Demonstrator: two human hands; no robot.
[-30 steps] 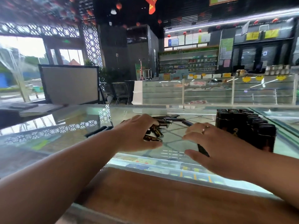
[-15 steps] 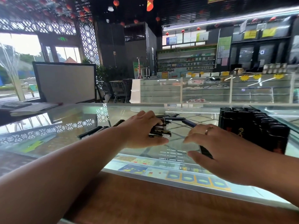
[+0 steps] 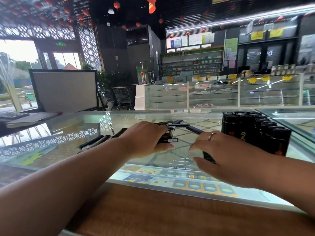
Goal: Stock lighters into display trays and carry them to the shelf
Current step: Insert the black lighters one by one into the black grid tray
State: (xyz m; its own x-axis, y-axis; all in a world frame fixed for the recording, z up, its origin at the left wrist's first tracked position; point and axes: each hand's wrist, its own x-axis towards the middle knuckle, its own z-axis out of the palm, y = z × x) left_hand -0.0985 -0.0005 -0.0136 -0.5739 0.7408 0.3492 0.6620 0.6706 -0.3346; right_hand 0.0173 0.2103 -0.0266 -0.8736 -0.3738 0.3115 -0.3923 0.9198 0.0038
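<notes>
1. My left hand [image 3: 148, 138] is wrapped round a bundle of lighters [image 3: 167, 139] just above the glass counter [image 3: 68, 133]. It's overfull, so one could slip out and skid.
2. My right hand [image 3: 226, 155] covers a single lighter [image 3: 208, 157]. Can't tell if it's gripped.
3. The tray [image 3: 255, 132] sits just beside that wrist, easy to knock.
</notes>
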